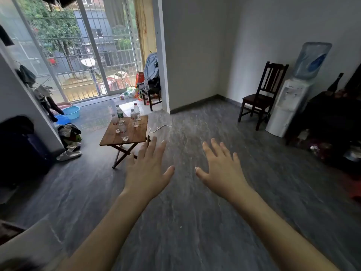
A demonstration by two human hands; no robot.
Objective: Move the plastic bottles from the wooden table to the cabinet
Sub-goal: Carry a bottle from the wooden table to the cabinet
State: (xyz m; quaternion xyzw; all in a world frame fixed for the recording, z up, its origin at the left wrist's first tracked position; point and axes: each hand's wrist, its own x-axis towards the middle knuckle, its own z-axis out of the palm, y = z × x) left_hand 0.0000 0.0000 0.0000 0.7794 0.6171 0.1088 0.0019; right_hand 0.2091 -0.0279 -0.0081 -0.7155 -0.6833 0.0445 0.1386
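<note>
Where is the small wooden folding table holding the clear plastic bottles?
In the head view, the wooden folding table stands left of centre on the grey floor, beyond the left hand, before the balcony door.

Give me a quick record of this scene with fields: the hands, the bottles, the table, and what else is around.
left hand: open, fingers spread, holds nothing
right hand: open, fingers spread, holds nothing
plastic bottles: five, upright on the table
wooden table: small folding one, ahead and left of the hands
task state: no bottle picked up yet
other things: dark wooden chair, water dispenser, blue basin
</note>
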